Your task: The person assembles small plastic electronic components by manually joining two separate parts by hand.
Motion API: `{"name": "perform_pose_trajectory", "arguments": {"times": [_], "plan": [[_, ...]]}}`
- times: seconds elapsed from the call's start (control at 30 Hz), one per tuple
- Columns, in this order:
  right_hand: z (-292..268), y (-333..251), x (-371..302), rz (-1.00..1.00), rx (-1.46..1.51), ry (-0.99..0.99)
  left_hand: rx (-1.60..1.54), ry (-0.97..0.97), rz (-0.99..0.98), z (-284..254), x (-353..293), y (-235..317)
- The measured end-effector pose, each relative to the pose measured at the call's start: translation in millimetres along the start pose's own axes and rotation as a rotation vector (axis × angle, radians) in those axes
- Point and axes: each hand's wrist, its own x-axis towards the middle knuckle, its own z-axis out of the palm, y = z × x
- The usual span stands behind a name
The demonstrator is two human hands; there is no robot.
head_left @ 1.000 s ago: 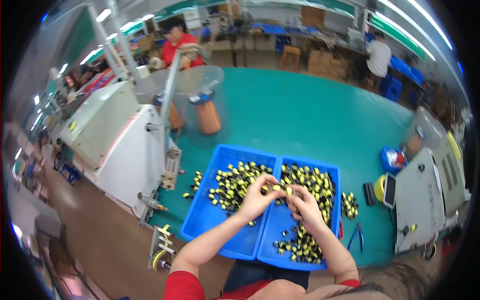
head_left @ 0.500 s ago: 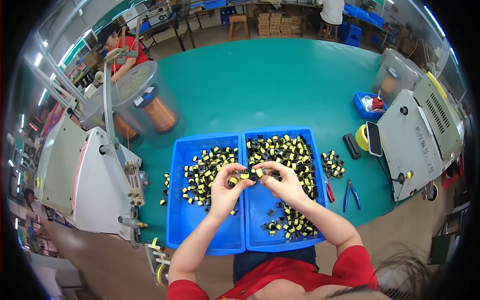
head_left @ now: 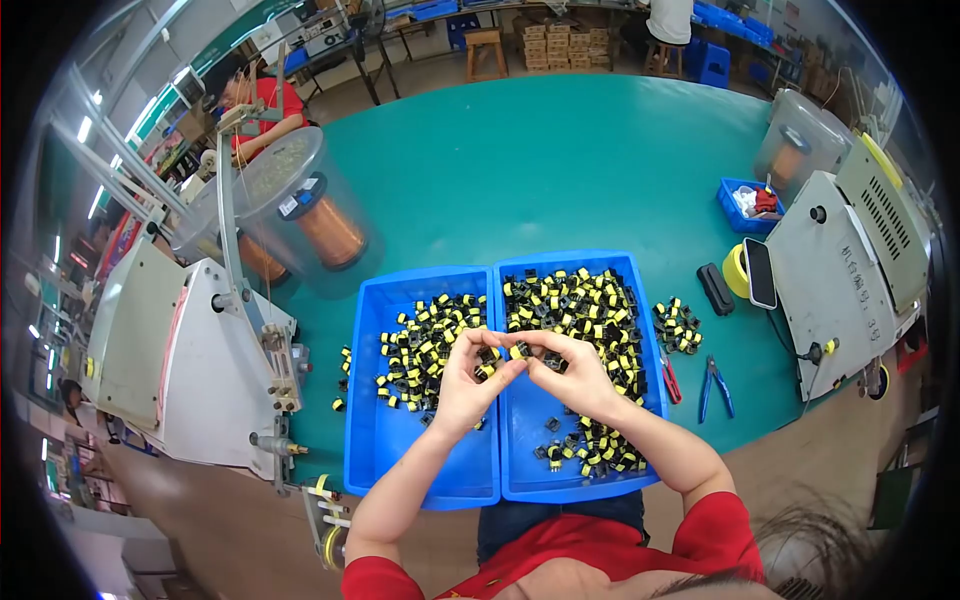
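Note:
Over the seam between two blue bins, my hands are close together, fingertips almost meeting. A small black bobbin with yellow tape [head_left: 519, 350] is pinched between the fingertips of my right hand [head_left: 582, 378], and my left hand's thumb reaches it too. My left hand [head_left: 466, 392] is curled closed around at least one more yellow-taped bobbin [head_left: 486, 368], partly hidden by the fingers. The left bin [head_left: 420, 470] holds a heap of such bobbins towards its far side. In the right bin [head_left: 530, 482] they pile along the far and right sides.
Loose bobbins [head_left: 678, 326] lie right of the bins, near red-handled cutters [head_left: 670, 378] and blue pliers [head_left: 715, 388]. Grey machines [head_left: 845, 270] flank both sides. Copper wire spools [head_left: 332, 232] stand back left. A phone [head_left: 760, 272] leans by yellow tape. Another person [head_left: 275, 105] sits far left.
The bobbin in my right fingertips has come closer to my left thumb and turned. My hands have drawn together. The whole view has shifted slightly.

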Motion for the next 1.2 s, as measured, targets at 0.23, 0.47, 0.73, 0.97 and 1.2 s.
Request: {"name": "perform_pose_trajectory", "arguments": {"times": [0.23, 0.47, 0.73, 0.97, 1.2], "plan": [[-1.4, -5.9, 2.1, 0.533, 0.532, 0.042, -0.856, -0.098, -0.616, -14.7, 5.6, 0.7], [1.1, 4.5, -0.4, 0.319, 0.406, 0.018, -0.944, -0.114, -0.646, -15.4, 6.6, 6.2], [4.8, 1.2, -0.3, 0.055, 0.180, -0.026, -0.670, -0.060, -0.575, -10.1, -2.0, -0.5], [5.9, 9.8, 1.7, -0.142, -0.064, 0.041, -0.709, -0.111, -0.613, -9.0, 0.4, -1.4], [-10.2, 12.8, 9.8, 0.799, 0.915, 0.164, -0.910, -0.080, -0.607, -13.6, 2.2, -4.8]]}}
